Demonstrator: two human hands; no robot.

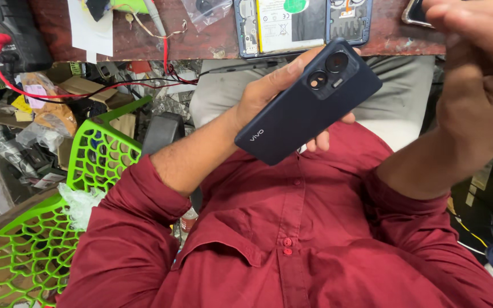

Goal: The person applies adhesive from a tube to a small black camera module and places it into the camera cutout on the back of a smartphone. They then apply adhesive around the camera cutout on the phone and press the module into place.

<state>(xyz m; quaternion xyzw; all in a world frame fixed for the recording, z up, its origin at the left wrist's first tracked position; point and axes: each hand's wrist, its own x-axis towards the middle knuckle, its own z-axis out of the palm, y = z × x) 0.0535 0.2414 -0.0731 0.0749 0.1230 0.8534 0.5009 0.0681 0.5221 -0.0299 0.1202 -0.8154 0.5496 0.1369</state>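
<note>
My left hand holds a dark blue smartphone over my lap, back cover up, with its two round camera lenses toward the bench. The fingers wrap under the phone and the thumb lies along its upper edge. My right hand is raised close to the camera at the upper right, blurred, fingers bunched together. A silvery-edged object peeks out beside those fingers; whether the hand grips it is unclear. I wear a maroon buttoned shirt.
A worn reddish workbench runs along the top, bearing an opened phone with exposed battery, a small plastic bag and a black multimeter with red leads. A green lattice plastic chair and floor clutter lie at left.
</note>
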